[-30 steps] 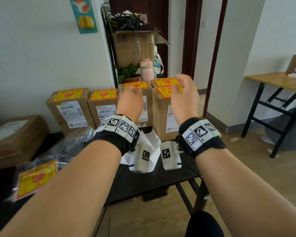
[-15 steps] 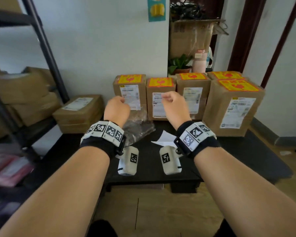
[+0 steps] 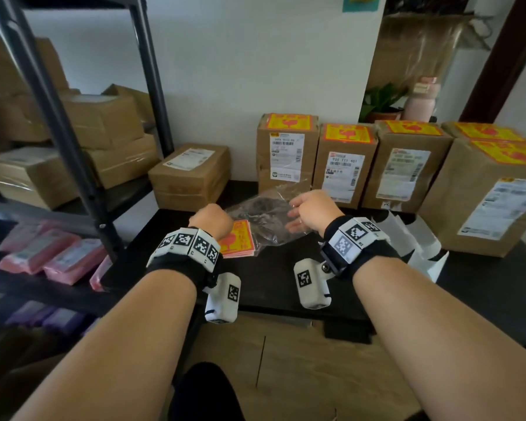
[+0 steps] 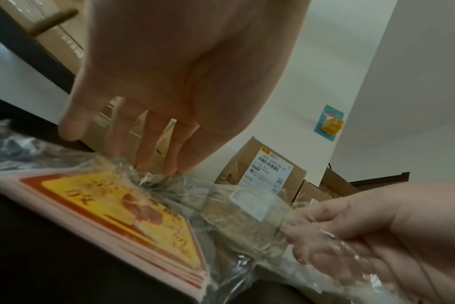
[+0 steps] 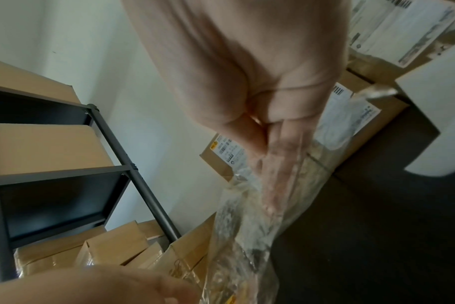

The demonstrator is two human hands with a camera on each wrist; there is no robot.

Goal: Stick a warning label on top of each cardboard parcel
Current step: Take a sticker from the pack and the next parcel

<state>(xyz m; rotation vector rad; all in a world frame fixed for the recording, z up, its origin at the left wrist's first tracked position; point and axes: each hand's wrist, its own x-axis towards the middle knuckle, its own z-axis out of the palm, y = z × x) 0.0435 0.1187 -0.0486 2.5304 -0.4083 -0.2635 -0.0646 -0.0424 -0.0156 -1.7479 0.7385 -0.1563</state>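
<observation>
A clear plastic bag (image 3: pixel 266 218) lies on the black table (image 3: pixel 280 287) with a stack of yellow-and-red warning labels (image 3: pixel 239 243) in its near end. My left hand (image 3: pixel 216 215) pinches the bag's film just above the labels (image 4: pixel 112 205), fingertips gathered on the plastic (image 4: pixel 169 166). My right hand (image 3: pixel 298 214) holds the bag's other end, its fingers (image 5: pixel 273 181) showing through the film. Behind stand several upright cardboard parcels (image 3: pixel 287 153) with yellow labels on top. A flat parcel (image 3: pixel 192 174) at the left shows only a white shipping label.
A dark metal rack (image 3: pixel 73 153) at the left holds cardboard boxes, with pink packets (image 3: pixel 52 256) on a low shelf. White backing sheets (image 3: pixel 419 247) lie on the table at the right. A plant and a pink bottle (image 3: pixel 421 98) stand behind the parcels.
My view has swung left and down from the right-hand parcels. Both hands dropped from the parcel tops to the table and took hold of the bag of labels.
</observation>
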